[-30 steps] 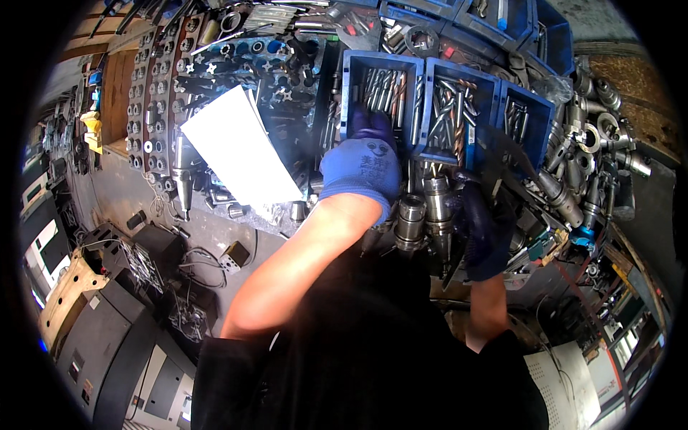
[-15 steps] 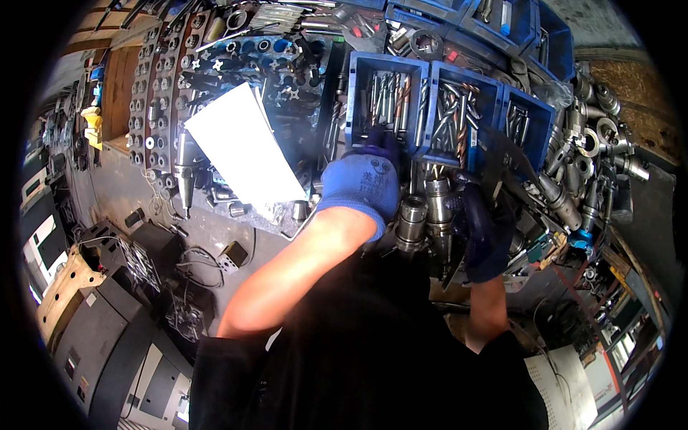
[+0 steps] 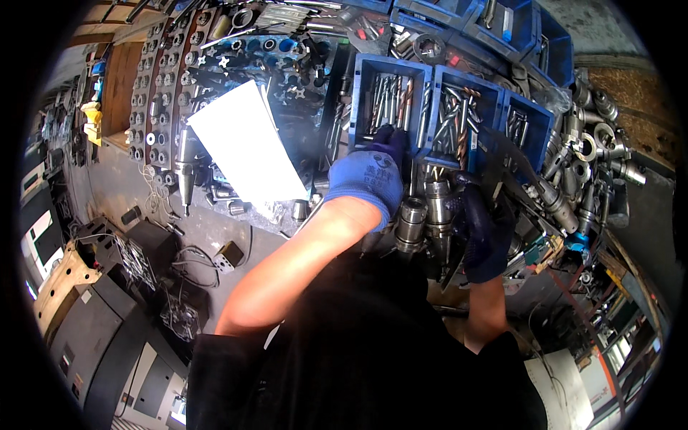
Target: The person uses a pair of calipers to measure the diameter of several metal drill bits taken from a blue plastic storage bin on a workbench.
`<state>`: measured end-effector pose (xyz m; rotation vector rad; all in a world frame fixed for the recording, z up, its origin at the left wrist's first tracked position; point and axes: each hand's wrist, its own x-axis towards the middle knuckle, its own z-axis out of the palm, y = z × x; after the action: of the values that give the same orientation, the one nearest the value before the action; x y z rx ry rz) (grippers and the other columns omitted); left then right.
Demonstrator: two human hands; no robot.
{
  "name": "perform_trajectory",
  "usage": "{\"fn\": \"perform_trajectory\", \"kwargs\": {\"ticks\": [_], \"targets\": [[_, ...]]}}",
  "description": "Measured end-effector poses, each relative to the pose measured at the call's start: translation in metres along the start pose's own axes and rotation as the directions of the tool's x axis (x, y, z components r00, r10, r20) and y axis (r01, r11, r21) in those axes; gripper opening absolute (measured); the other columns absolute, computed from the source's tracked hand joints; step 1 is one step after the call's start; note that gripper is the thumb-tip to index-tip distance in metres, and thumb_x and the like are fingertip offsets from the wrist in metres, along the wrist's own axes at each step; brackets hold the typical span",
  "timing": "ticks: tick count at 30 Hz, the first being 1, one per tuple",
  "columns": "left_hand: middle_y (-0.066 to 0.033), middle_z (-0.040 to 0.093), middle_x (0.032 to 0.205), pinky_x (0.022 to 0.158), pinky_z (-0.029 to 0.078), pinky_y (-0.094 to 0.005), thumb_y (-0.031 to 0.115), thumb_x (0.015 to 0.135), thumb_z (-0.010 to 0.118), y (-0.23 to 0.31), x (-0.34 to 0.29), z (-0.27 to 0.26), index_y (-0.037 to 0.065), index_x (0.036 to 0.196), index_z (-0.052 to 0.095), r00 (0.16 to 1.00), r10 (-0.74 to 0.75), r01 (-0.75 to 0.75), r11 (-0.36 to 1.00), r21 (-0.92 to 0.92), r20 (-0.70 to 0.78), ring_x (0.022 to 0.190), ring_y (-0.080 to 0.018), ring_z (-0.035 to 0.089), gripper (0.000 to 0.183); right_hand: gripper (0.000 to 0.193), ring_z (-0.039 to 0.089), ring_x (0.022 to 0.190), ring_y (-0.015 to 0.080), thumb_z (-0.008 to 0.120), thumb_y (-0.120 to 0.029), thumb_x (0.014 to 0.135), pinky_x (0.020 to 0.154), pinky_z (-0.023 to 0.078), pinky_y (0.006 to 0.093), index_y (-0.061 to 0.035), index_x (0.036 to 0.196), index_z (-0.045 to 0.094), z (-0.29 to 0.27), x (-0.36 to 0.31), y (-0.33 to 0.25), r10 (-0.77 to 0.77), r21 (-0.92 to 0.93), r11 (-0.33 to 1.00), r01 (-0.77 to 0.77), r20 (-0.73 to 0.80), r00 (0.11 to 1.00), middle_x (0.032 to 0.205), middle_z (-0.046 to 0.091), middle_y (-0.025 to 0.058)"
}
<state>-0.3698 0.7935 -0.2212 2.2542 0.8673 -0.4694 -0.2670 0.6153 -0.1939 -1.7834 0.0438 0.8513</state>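
My left hand (image 3: 367, 180), in a blue knitted glove with dark fingers, reaches over the front wall of a blue bin (image 3: 356, 100). Its fingers are stretched forward to the near ends of the drill bits (image 3: 390, 99) inside, and no tool shows in them. My right hand (image 3: 486, 226), in a dark glove, is beside a steel tool holder (image 3: 438, 201), below a second blue bin (image 3: 466, 73) of drills and cutters. Its fingers are curled, and whatever they may hold is lost in shadow. Another steel tool holder (image 3: 411, 223) stands between my hands.
White paper sheets (image 3: 247, 147) lie on the bench to the left, beside racks of collets (image 3: 163, 100). A third, smaller blue bin (image 3: 530, 107) is at the right. Several metal tool holders (image 3: 562, 204) are heaped beyond my right hand. More blue bins (image 3: 502, 29) stand at the back.
The view has shifted slightly. My left hand has drawn back a little toward me, and more of its fingers show in the bin. My right hand stays by the tool holder.
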Motion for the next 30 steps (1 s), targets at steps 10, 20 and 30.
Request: {"fn": "perform_trajectory", "kwargs": {"ticks": [10, 20, 30], "targets": [[-0.0222, 0.062, 0.124, 0.074, 0.060, -0.0469, 0.012, 0.097, 0.051, 0.023, 0.009, 0.017, 0.004, 0.131, 0.058, 0.994, -0.077, 0.090, 0.980, 0.175, -0.078, 0.090, -0.0351, 0.074, 0.036, 0.027, 0.064, 0.084, 0.0074, 0.069, -0.012, 0.095, 0.069, 0.048, 0.0246, -0.0054, 0.120, 0.073, 0.000, -0.008, -0.008, 0.011, -0.028, 1.000, -0.011, 0.015, 1.000, 0.101, 0.073, 0.0017], [-0.0243, 0.059, 0.130, 0.075, 0.060, -0.0489, 0.013, 0.093, 0.054, 0.017, -0.004, 0.011, 0.001, 0.129, 0.054, 0.967, -0.164, 0.201, 0.961, 0.189, -0.193, 0.095, -0.0369, 0.073, 0.038, 0.027, 0.063, 0.073, 0.0065, 0.071, -0.018, 0.095, 0.059, 0.047, 0.0249, -0.0067, 0.119, 0.074, -0.015, -0.013, 0.003, 0.015, -0.034, 0.999, -0.016, -0.020, 1.000, 0.095, 0.073, 0.0018], [-0.0142, 0.060, 0.139, 0.074, 0.058, -0.0553, 0.018, 0.091, 0.058, 0.006, -0.015, 0.008, 0.016, 0.128, 0.055, 0.990, -0.086, 0.109, 0.971, 0.212, -0.114, 0.095, -0.0408, 0.072, 0.037, 0.028, 0.064, 0.074, 0.0076, 0.069, -0.016, 0.096, 0.061, 0.048, 0.0245, -0.0067, 0.122, 0.072, -0.013, -0.006, 0.005, -0.059, -0.064, 0.996, 0.058, -0.007, 0.998, 0.100, 0.073, 0.0029]]}}
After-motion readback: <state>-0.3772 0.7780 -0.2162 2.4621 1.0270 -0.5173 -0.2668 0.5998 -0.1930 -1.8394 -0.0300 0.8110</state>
